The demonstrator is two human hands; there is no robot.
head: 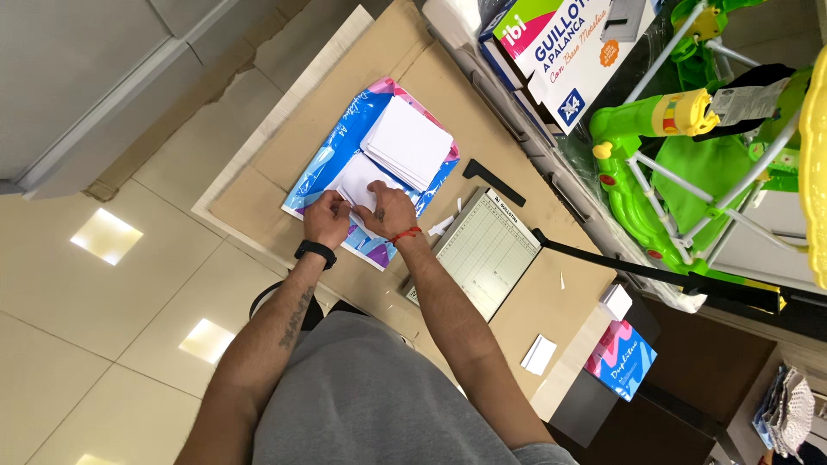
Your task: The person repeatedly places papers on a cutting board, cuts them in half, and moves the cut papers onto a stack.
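Both my hands rest on a small stack of white cut paper lying on a blue and pink paper wrapper. My left hand, with a black watch on the wrist, grips the stack's near edge. My right hand, with a red cord on the wrist, presses and pinches the same stack from the other side. A thicker stack of white sheets sits on the wrapper just beyond the small one.
A lever paper cutter with a long black handle lies right of my hands on the cardboard-covered table. A printed box, a green plastic toy, a colourful paper pack and a loose white card lie around.
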